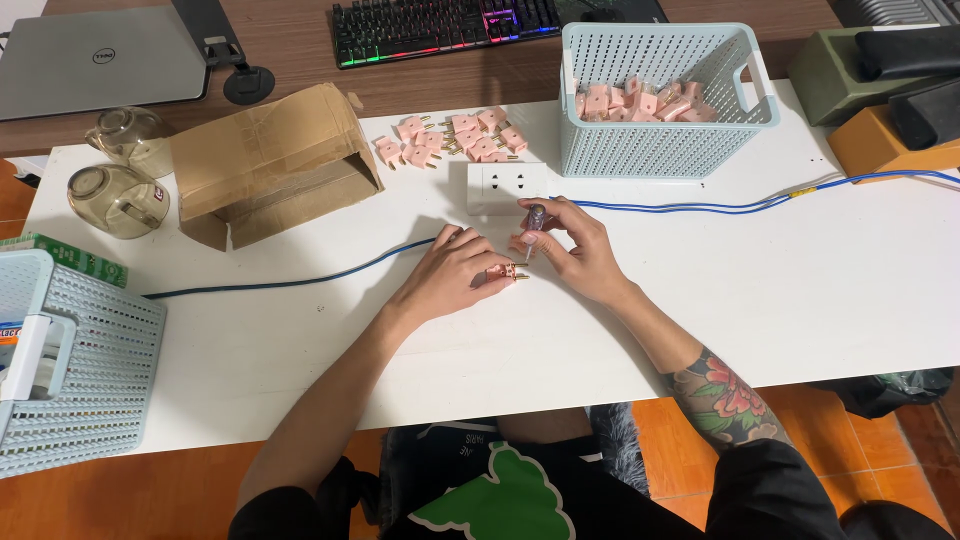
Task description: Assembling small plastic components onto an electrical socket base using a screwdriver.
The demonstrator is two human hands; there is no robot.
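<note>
Left hand [450, 275] pinches pink plug [505, 272] on table [800, 290]; right hand [575, 250] grips screwdriver [535, 222] — tip at plug

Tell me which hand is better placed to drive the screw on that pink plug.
Right, probably. The right hand holds the screwdriver upright, tip down at the pink plug; the left hand pins the plug to the white table.
</note>
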